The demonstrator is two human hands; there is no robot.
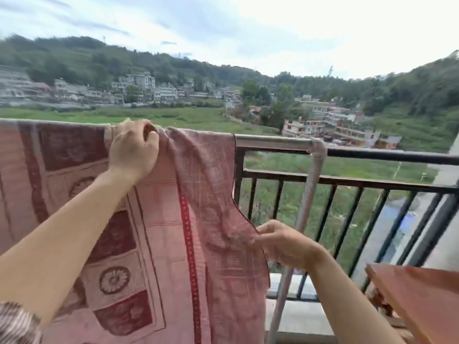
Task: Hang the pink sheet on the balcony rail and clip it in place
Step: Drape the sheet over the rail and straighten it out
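Observation:
The pink sheet (159,239), patterned with dark red squares and flower motifs, hangs over the balcony rail (273,142) and covers its left half. My left hand (134,151) grips a bunched fold of the sheet at the top of the rail. Lower down, my right hand (283,244) pinches the sheet's right edge at about mid-height and pulls it slightly outward. I see no clip in either hand or on the rail.
A pale strip of cloth (308,184) is tied around the rail right of the sheet and hangs down. The black railing bars (357,219) continue to the right. A reddish-brown wooden surface (417,294) juts in at lower right. Fields and houses lie beyond.

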